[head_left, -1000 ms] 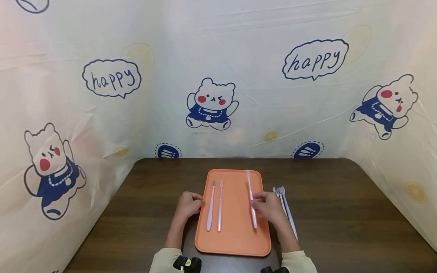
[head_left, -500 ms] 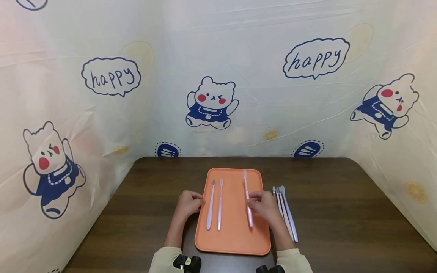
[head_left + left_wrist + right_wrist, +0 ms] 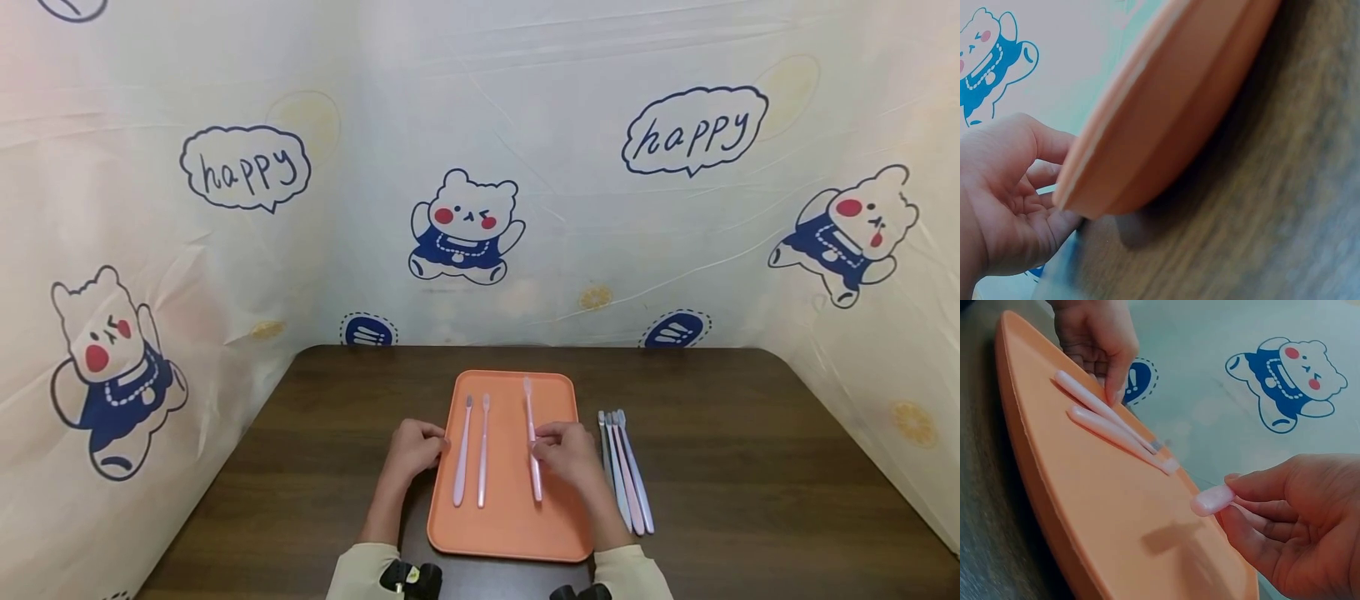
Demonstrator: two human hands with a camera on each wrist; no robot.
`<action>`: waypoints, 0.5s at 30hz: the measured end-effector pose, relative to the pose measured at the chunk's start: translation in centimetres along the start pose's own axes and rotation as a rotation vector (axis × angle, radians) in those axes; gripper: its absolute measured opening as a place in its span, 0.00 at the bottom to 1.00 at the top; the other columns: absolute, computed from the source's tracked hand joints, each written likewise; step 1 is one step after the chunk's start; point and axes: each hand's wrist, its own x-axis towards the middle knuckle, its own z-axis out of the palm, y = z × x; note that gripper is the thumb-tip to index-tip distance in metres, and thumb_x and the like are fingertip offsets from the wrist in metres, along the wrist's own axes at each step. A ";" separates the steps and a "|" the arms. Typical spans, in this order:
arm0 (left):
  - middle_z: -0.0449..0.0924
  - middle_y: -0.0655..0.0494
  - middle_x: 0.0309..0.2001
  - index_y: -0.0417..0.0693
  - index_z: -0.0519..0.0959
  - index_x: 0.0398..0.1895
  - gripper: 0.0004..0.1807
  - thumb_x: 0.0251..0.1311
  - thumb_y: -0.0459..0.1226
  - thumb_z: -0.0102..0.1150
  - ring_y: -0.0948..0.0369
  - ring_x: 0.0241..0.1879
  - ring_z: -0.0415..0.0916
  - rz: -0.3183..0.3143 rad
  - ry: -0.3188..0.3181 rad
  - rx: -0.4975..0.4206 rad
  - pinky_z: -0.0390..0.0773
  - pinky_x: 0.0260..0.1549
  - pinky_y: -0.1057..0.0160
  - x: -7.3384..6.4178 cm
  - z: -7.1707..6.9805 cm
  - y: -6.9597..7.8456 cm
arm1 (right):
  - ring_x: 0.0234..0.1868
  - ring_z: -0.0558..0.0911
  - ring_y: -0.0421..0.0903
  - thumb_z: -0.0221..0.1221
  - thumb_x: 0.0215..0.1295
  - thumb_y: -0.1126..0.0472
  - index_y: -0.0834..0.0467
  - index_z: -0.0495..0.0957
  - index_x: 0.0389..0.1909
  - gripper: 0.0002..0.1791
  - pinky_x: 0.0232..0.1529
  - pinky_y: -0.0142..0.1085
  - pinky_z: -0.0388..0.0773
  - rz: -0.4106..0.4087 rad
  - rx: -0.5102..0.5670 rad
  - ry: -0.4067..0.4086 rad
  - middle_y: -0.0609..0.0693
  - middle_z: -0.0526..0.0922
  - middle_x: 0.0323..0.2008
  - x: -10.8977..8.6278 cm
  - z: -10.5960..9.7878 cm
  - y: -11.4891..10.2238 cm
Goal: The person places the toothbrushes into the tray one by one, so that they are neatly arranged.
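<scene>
My right hand [image 3: 567, 452] pinches a pale pink toothbrush [image 3: 536, 479] between thumb and fingers over the right half of an orange tray [image 3: 510, 533]. In the right wrist view the end of its handle [image 3: 1211, 501] points toward the camera, raised off the tray, with a shadow beneath. At the tray's left rim, my left hand [image 3: 415, 445] holds the edge; the left wrist view shows fingers and thumb [image 3: 1063, 225] about the rim. Two more toothbrushes, one with a grey head [image 3: 461, 475] and one with a pale head [image 3: 482, 475], lie side by side on the tray's left half.
Several toothbrushes [image 3: 636, 483] lie bunched on the dark wooden table [image 3: 750, 450], right of the tray and close to my right forearm. A printed curtain [image 3: 562, 167] with bears surrounds the table at the back and sides.
My right hand has moved left over the tray with the pink toothbrush, closer to the two lying there. The left hand has stayed at the rim.
</scene>
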 end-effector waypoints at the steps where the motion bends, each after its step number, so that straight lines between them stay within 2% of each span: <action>1: 0.88 0.43 0.36 0.34 0.88 0.39 0.10 0.56 0.30 0.63 0.63 0.27 0.82 0.001 -0.001 0.001 0.84 0.26 0.63 0.0 0.0 0.0 | 0.26 0.82 0.42 0.66 0.59 0.71 0.70 0.84 0.42 0.11 0.28 0.35 0.83 0.000 0.000 -0.005 0.59 0.87 0.31 0.0 0.1 0.0; 15: 0.88 0.45 0.34 0.34 0.89 0.38 0.10 0.54 0.30 0.63 0.64 0.25 0.82 0.000 0.002 0.000 0.83 0.25 0.64 0.1 -0.1 0.0 | 0.27 0.82 0.41 0.67 0.60 0.69 0.69 0.85 0.43 0.11 0.29 0.32 0.81 0.012 -0.015 -0.046 0.58 0.88 0.32 0.3 1.9 -0.3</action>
